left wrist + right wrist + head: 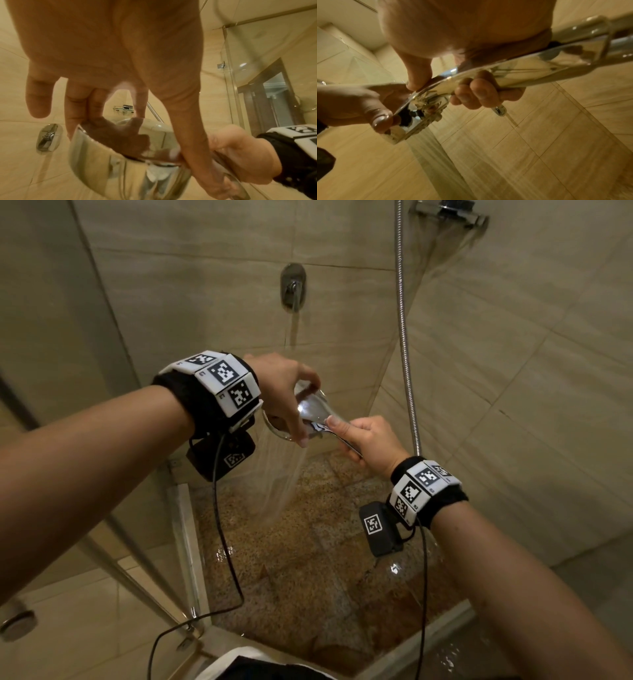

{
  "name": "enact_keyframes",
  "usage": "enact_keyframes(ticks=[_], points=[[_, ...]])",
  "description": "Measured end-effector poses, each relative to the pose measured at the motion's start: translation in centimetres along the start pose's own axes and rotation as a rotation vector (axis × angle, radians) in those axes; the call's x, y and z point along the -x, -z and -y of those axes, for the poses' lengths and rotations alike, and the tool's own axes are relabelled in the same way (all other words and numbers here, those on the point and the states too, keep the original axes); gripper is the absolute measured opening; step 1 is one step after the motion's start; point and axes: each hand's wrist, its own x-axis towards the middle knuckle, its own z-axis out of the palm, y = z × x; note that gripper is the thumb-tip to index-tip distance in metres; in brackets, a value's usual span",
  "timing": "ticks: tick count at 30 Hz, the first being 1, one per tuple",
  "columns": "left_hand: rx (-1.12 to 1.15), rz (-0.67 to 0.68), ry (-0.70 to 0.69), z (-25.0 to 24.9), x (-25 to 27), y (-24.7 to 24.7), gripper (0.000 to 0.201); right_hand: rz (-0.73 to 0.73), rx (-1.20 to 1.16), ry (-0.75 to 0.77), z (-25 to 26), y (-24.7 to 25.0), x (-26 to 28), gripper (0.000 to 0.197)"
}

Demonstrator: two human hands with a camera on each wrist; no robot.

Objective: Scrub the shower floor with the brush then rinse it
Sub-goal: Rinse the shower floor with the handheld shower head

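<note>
A chrome hand shower [310,409] is held over the brown speckled shower floor [308,559], and its spray [281,484] falls onto the wet floor. My left hand [291,402] holds the round head between thumb and fingers. In the left wrist view the fingertips [139,115] touch the top of the head [120,169]. My right hand [366,440] grips the handle; in the right wrist view its fingers [476,94] curl round the handle [522,70]. What looks like the brush [127,106] lies on a small wall shelf.
A wall spout [293,287] runs water down the back wall. The metal hose [406,354] hangs along the right wall, below a shelf bracket [452,213]. A glass door and its frame [185,542] stand on the left, a raised threshold [428,642] in front.
</note>
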Motion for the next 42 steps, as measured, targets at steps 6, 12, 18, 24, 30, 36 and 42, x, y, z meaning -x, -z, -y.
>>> enact_keyframes(ticks=[6, 12, 18, 24, 30, 36, 42], points=[[0.134, 0.149, 0.008, -0.3, -1.0, -1.9, 0.087, 0.19, 0.131, -0.125, 0.2, 2.0, 0.1, 0.069], [0.197, 0.171, -0.03, -1.7, -2.0, -4.2, 0.092, 0.315, 0.182, -0.26, 0.3, 4.3, 0.6, 0.06], [0.296, 0.145, -0.046, -2.6, -2.9, -5.0, 0.09, 0.251, 0.409, -0.297, 0.5, 5.8, 0.1, 0.061], [0.322, -0.009, -0.045, -2.6, -2.8, -5.0, 0.088, 0.091, 0.671, -0.176, 0.6, 5.5, 0.2, 0.071], [0.163, -0.123, -0.063, -1.9, -2.0, -3.4, 0.087, -0.023, 0.622, -0.024, -0.4, 3.9, 0.1, 0.062], [0.047, -0.149, -0.023, -0.6, -1.6, -2.8, 0.094, -0.077, 0.517, 0.013, -1.0, 1.9, -0.8, 0.072], [0.008, -0.145, -0.023, 0.1, -1.3, -2.1, 0.091, -0.091, 0.408, 0.039, -1.3, 1.0, -1.2, 0.069]])
